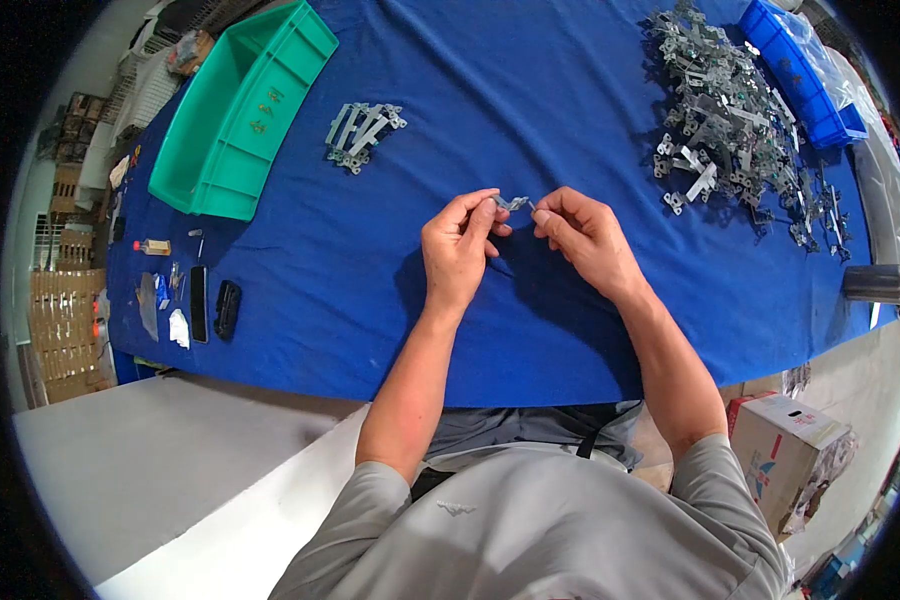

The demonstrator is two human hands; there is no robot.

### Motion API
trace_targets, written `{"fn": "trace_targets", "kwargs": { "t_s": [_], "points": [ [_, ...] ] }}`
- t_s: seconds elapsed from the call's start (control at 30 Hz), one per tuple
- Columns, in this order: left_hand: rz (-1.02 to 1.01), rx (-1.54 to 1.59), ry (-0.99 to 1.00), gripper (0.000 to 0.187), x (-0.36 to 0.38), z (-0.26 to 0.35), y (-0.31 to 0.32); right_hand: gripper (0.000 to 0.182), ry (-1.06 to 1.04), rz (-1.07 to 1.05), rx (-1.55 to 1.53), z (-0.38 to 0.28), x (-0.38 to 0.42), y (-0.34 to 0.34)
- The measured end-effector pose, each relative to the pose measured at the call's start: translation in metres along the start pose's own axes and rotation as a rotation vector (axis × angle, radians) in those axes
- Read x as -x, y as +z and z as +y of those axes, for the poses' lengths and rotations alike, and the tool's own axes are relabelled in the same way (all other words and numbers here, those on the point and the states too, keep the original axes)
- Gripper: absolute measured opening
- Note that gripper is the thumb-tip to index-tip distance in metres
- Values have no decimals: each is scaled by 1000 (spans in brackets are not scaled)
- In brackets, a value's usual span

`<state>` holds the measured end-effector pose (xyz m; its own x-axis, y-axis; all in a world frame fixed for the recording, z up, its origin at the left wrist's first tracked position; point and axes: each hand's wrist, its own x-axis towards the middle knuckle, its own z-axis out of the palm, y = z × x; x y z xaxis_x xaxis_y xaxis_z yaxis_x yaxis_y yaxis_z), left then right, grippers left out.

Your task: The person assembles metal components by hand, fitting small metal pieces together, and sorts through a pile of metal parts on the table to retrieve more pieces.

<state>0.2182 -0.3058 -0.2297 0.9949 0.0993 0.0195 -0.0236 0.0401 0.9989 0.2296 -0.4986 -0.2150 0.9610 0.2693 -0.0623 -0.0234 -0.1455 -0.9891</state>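
Above the middle of the blue cloth, my left hand (459,245) pinches a small grey metal bracket (511,203) between thumb and fingers. Close by on the right, my right hand (588,240) is closed in a pinch at a thin, small piece beside the bracket's end; what exactly it holds is too small to make out. Ahead and to the left lies a small group of similar brackets (362,132), set side by side. A large heap of metal brackets (727,120) spreads over the far right of the cloth.
A green bin (242,165) stands at the left, a blue bin (805,85) at the far right. On the left edge lie a phone (199,304), a black case-like object (228,309) and a small bottle (152,247). A metal cylinder (875,284) juts in at right.
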Motion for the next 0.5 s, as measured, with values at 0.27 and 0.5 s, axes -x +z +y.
{"fn": "trace_targets", "kwargs": {
  "t_s": [0.27, 0.5],
  "points": [
    [-18, -19, -9, 24, 1, 2, 1, 21, -49, 22, 76, 3, 0, 1],
    [-32, -186, 135, 20, 3, 8, 1, 15, -109, 80, 270, -5, 4, 1]
  ]
}}
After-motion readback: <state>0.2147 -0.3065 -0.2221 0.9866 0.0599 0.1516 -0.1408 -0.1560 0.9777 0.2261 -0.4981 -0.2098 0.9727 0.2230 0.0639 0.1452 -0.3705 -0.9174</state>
